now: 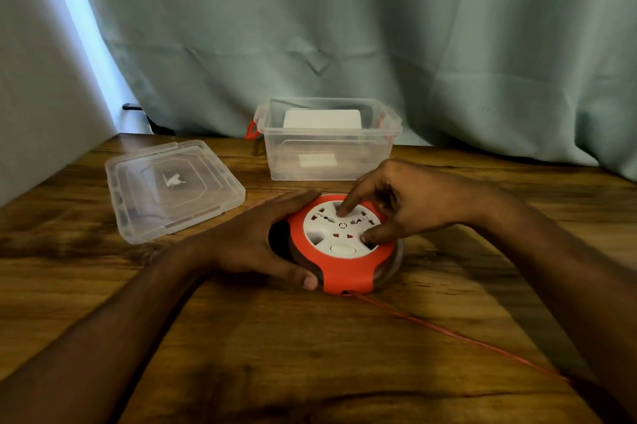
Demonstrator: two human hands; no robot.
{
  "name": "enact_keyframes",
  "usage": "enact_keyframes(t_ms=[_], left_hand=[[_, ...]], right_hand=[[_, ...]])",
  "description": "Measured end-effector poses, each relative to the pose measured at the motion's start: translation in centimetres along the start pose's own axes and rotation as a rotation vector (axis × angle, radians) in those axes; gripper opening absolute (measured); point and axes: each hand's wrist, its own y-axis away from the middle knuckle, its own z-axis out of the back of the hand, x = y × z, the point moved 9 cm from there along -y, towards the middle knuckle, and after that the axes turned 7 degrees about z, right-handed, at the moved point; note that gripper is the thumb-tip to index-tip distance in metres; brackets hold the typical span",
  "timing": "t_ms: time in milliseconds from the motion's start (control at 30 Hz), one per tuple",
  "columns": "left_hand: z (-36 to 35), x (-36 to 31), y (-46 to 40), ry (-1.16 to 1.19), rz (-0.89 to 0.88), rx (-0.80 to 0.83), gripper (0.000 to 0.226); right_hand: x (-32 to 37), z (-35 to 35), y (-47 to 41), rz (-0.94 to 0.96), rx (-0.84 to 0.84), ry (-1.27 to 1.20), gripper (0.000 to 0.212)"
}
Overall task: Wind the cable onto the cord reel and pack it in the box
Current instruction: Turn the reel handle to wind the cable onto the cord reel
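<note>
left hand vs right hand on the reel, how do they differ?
The left hand cups the cord reel's left side, palm against the orange rim; the right hand reaches over the top. Left fingers wrap the edge; the right's index finger and thumb press the white socket face. Both touch the reel.

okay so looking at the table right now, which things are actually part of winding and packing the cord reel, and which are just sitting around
Part of the job:
cord reel, steadied by the left hand, right hand on its white face
red cable trailing off the reel
clear box, open
lid, lying beside the box

Just there:
white object behind or inside the box
curtain
</note>
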Motion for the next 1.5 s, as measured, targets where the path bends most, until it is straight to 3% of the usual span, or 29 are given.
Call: enact_keyframes(t_ms=[667, 967, 1100, 1200, 1367, 1500], left_hand=[[0.0, -0.2, 0.2, -0.003, -0.024, -0.005, 0.138], [-0.7, -1.7, 0.1, 0.03, -0.117, -0.029, 0.131], [-0.2, -1.9, 0.0, 0.093, -0.151, -0.112, 0.131], [0.3, -1.3, 0.0, 0.13, -0.146, -0.124, 0.134], [0.6, -0.8, 0.0, 0.107, -0.118, -0.139, 0.135], [0.5, -0.9, -0.1, 0.092, -0.133, -0.145, 0.135]], right_hand=[[2.3, -0.2, -0.3, -0.1, -0.071, 0.266, 0.042], [3.2, -0.8, -0.6, -0.098, -0.256, 0.219, 0.049], [3.4, -0.4, -0.4, -0.108, -0.319, 0.228, 0.046], [3.4, 0.7, -0.4, -0.086, -0.283, 0.194, 0.018], [1.8, 0.7, 0.0, -0.068, -0.08, 0.106, 0.048], [0.6, 0.2, 0.2, -0.074, -0.037, 0.041, 0.049]])
